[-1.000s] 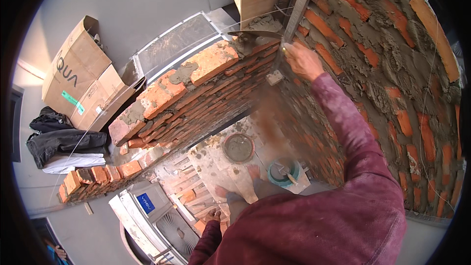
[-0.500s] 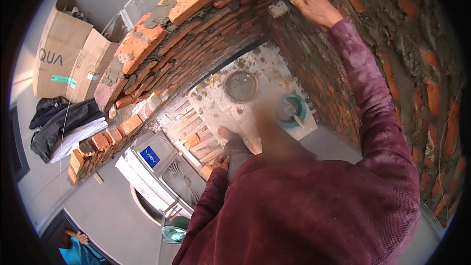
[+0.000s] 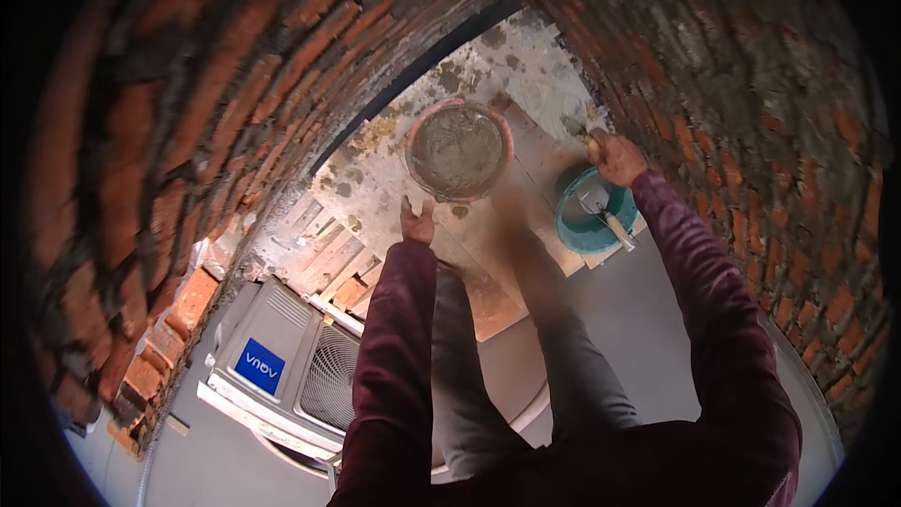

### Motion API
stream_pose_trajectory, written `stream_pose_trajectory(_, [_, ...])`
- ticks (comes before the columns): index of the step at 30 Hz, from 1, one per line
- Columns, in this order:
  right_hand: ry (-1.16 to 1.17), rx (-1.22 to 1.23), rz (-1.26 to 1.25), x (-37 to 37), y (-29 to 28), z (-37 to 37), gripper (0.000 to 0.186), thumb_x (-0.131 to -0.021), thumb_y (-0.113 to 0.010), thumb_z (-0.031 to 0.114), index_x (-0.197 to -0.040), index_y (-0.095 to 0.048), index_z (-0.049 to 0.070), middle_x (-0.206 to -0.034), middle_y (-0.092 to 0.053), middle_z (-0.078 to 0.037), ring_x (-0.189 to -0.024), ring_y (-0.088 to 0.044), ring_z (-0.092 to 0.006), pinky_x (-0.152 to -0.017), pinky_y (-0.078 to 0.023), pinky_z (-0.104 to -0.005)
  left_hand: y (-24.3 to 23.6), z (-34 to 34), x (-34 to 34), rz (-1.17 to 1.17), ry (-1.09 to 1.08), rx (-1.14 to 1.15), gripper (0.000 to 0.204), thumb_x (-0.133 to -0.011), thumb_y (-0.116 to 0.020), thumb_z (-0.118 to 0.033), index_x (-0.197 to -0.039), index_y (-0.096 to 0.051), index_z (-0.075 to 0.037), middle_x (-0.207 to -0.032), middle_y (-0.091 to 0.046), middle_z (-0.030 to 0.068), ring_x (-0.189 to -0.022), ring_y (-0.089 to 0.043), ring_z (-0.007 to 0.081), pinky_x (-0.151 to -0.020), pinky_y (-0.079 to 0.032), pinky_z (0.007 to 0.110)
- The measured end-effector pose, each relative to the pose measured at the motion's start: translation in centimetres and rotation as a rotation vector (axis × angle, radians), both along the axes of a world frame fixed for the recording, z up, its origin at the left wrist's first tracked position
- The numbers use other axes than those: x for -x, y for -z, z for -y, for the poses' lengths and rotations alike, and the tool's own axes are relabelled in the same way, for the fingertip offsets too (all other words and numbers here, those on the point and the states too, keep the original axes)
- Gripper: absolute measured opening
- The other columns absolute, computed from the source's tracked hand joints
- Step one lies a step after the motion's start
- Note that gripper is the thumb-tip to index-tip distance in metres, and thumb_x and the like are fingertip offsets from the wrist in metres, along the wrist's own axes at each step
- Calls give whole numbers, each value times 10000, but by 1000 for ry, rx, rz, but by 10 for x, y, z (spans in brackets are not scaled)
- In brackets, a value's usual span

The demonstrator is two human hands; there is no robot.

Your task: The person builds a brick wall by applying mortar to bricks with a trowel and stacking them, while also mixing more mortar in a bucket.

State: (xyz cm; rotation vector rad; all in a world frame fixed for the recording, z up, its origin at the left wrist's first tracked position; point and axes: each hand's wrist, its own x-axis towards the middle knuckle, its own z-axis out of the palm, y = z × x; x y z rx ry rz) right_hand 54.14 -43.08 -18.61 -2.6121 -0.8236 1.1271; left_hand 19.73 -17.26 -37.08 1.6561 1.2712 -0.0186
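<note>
My right hand (image 3: 617, 159) is closed round the handle of a plastering trowel (image 3: 575, 126) smeared with grey mortar, low beside the right brick wall. Its pale blade is hard to pick out against the pale floor. My left hand (image 3: 417, 222) hangs open, with its fingers apart and nothing in it, at the near edge of a round reddish tub (image 3: 508, 128). Wet grey mortar (image 3: 457, 148) fills much of that tub. Below my right hand sits a green-blue basin (image 3: 572, 233), holding a smaller trowel (image 3: 615, 225) whose light wooden handle leans over the rim.
Brick walls rise on the left (image 3: 211, 84) and right (image 3: 713, 131), meeting in a far corner. Mortar-splashed boards (image 3: 375, 164) lie underfoot. An outdoor air-conditioner unit (image 3: 291, 347) stands at lower left, near a low stepped brick edge (image 3: 155, 357).
My right hand has come down from the wall top with the trowel to beside the basin. My left hand has moved forward from my leg to the mortar tub. The view has tilted downward.
</note>
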Motion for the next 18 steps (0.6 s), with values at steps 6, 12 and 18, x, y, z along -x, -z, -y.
stream_pose_trajectory(6, [-172,1,183,-46,178,-68,234,-922,-496,276,-1070,-530,98,-862,-644,-171,-848,-624,-382,-713,-482,-483,51,8,-24,162,-285,487,383,-927,-615,-413,-1091,-468,-99,-1049,-554,28,-944,-529,157,-825,-459,343])
stream_pose_trajectory(12, [-259,-9,248,-76,259,-114,311,-929,-518,332,-1128,-510,93,-902,-650,-177,-873,-620,-390,-727,-486,-480,0,34,40,82,-490,630,221,-978,-539,-371,-1013,-476,-162,-965,-519,-35,-864,-499,97,-770,-467,307])
stream_pose_trajectory(18, [-110,-19,103,-53,274,-122,375,-905,-557,393,-1136,-549,98,-994,-662,-176,-954,-629,-361,-819,-485,-456,-50,19,102,31,-588,532,134,-1008,-490,-294,-1009,-507,-161,-997,-556,-38,-895,-529,90,-778,-485,313])
